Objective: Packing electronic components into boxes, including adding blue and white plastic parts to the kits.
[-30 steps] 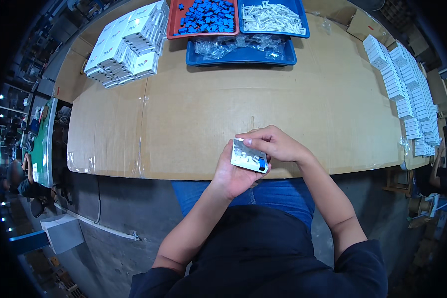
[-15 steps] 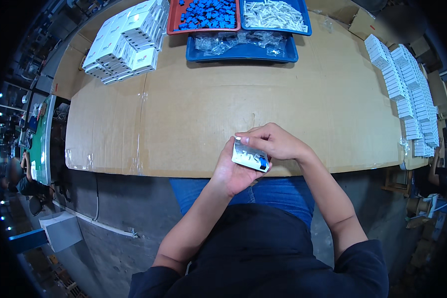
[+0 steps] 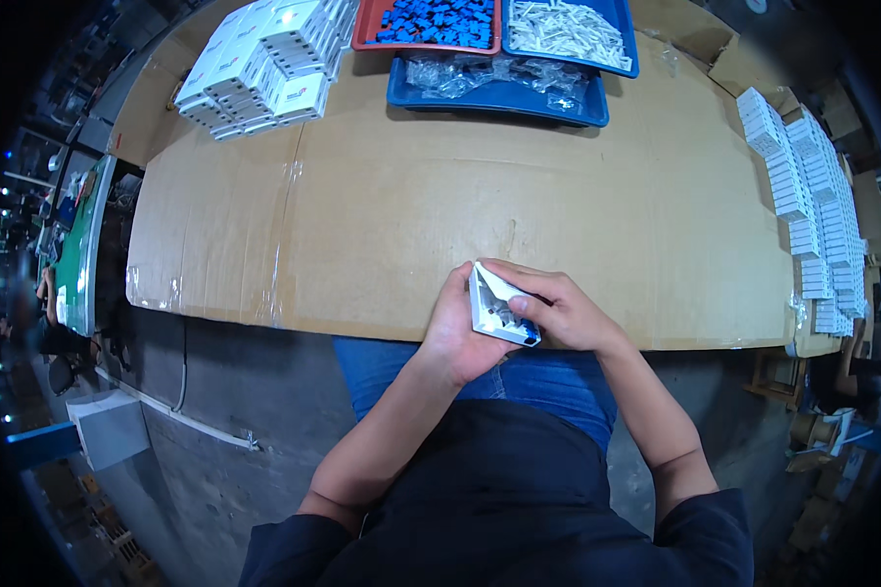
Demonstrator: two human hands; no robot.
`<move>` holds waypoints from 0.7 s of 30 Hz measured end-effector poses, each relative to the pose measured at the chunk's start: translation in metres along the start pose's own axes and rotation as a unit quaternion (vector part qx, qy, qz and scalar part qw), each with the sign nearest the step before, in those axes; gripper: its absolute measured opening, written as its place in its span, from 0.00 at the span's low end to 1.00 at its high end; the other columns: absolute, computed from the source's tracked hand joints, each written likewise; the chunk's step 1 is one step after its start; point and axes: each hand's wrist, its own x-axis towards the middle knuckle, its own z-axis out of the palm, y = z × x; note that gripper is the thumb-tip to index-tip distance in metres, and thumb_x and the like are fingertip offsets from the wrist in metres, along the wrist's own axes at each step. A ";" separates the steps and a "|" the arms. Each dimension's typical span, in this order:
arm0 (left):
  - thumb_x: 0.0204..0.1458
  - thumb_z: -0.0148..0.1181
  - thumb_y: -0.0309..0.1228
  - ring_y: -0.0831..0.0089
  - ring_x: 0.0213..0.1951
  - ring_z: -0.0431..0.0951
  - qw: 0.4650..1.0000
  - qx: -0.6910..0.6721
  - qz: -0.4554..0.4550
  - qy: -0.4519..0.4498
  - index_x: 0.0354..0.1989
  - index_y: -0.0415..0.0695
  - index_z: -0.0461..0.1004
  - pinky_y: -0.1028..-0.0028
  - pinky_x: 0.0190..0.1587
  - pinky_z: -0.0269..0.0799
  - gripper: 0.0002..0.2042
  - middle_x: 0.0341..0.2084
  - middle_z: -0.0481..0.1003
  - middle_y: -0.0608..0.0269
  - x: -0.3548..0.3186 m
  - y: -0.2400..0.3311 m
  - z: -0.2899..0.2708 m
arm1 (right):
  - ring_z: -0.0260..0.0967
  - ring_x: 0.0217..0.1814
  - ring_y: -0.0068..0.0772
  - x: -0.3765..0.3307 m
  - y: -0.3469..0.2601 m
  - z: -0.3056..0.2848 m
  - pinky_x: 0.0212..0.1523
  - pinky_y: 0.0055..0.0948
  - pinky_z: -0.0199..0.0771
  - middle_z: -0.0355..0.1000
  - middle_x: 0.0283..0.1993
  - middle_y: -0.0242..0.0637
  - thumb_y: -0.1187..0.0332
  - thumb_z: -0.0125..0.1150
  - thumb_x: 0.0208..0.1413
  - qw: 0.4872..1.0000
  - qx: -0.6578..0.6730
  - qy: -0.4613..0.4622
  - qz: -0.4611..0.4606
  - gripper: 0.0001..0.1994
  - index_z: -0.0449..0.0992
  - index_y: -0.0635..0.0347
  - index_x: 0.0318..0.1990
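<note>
Just over the front edge of the table, a small white box (image 3: 486, 315) with grey and blue parts showing on its upper face sits tilted in my hands. My left hand (image 3: 455, 335) cradles it from the left and below, fingers wrapped round its side. My right hand (image 3: 570, 311) grips it from the right, the thumb pressed on the face near a small blue piece. That thumb and the fingers behind it hide part of the box.
Cardboard covers the table (image 3: 392, 215). At the back stand a red tray (image 3: 358, 35) of blue pieces, a blue tray (image 3: 632, 54) of white pieces and a lower blue tray (image 3: 499, 110) of clear plastic. White boxes are stacked left (image 3: 235, 73) and right (image 3: 788, 181).
My right thumb has moved from the box's upper left corner down toward its blue piece. The box is turned and tilted more steeply. The whole view has shifted slightly.
</note>
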 end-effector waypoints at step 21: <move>0.73 0.27 0.59 0.64 0.60 0.77 0.965 0.217 0.132 0.064 0.69 0.46 0.63 0.62 0.60 0.75 0.33 0.57 0.74 0.57 -0.023 -0.022 0.021 | 0.58 0.77 0.64 -0.009 0.003 0.014 0.74 0.56 0.59 0.61 0.75 0.59 0.43 0.63 0.61 0.916 -0.253 0.034 -0.308 0.40 0.69 0.70 0.69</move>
